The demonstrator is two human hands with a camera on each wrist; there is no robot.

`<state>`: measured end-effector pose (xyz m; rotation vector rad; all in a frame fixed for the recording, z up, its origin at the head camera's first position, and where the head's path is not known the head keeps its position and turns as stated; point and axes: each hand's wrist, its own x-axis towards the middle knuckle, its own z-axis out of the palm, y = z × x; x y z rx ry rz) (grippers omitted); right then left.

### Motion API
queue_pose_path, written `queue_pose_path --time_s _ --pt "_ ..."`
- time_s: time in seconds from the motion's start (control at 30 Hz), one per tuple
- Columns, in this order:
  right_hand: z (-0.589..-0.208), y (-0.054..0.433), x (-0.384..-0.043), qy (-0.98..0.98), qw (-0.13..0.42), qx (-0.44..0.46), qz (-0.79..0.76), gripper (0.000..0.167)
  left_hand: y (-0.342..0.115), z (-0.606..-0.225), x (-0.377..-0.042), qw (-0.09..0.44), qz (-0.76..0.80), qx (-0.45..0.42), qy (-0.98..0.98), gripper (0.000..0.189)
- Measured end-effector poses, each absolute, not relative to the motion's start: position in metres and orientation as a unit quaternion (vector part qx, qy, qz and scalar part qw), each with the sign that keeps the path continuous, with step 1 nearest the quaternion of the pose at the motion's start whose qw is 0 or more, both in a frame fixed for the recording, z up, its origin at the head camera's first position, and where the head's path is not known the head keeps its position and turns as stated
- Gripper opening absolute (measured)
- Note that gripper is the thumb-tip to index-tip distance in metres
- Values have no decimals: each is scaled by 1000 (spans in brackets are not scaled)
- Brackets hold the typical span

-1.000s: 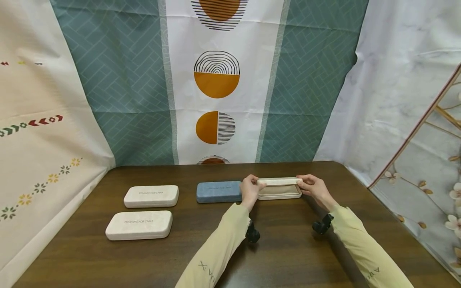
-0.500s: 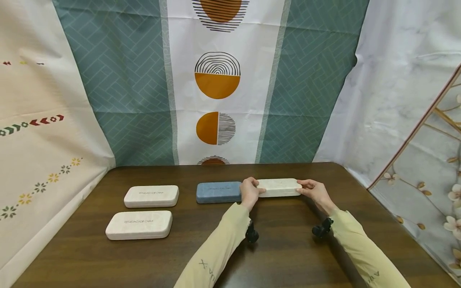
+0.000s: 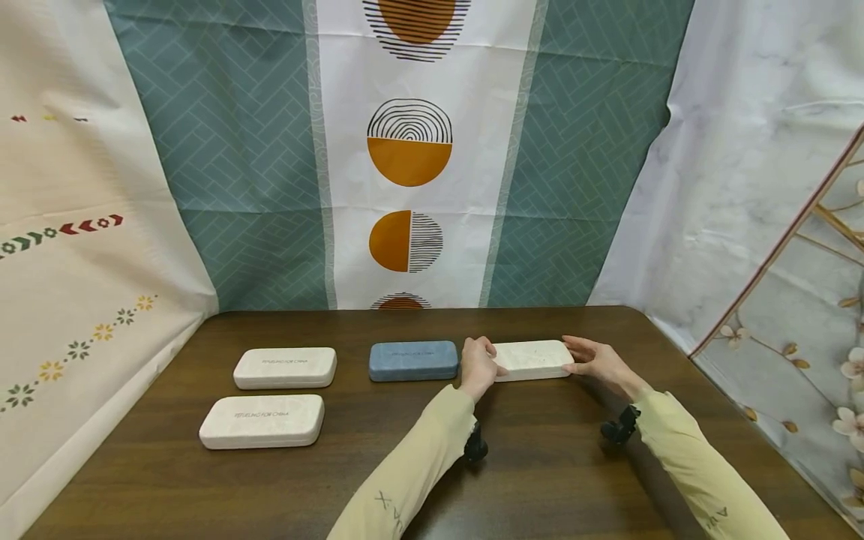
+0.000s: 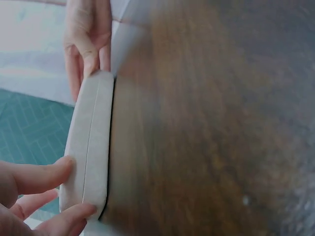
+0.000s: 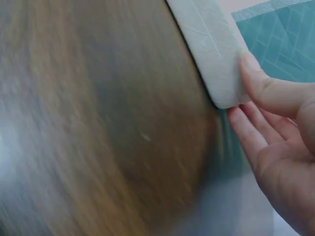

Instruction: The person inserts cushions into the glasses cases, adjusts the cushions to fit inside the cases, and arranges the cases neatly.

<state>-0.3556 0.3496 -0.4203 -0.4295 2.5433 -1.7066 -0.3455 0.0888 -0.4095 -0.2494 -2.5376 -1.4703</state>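
Observation:
A white glasses case [image 3: 533, 359] with its lid down lies on the brown table between my two hands. Around its left end, my left hand [image 3: 478, 369] has thumb and fingers gripping it; the left wrist view shows these fingers [image 4: 47, 177] on the case's side across the lid seam. At the opposite end my right hand [image 3: 597, 361] holds the corner. In the right wrist view the thumb [image 5: 253, 73] lies on the case [image 5: 211, 54] and the other fingers meet its end. A blue glasses case [image 3: 413, 361] sits just left of my left hand.
Two more white glasses cases stand at the left of the table, one farther back [image 3: 285, 368] and one nearer [image 3: 262, 421]. Patterned cloth [image 3: 574, 187] hangs behind the table. Bare brown tabletop [image 3: 378, 450] lies in front of the cases.
The white case's lid, raised a second ago with the beige inside showing, came down. Since then both hands and the case have shifted slightly right and nearer, away from the blue case.

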Motion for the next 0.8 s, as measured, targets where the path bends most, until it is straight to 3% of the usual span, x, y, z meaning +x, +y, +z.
queue_pose_path --time_s 0.17,0.47,0.63,0.8 --pt "-412 355 -355 828 45 -149 -538 66 88 -406 -345 89 -468 -107 -873 37" --pt "-411 360 -353 834 60 -155 -526 69 87 -404 -345 46 -429 -108 -896 63" --pt "-413 362 -352 835 82 -150 -524 75 85 -406 -344 40 -422 -125 -897 52" --pt "-413 361 -353 839 73 -141 -520 70 82 -408 -346 42 -424 -150 -892 48"
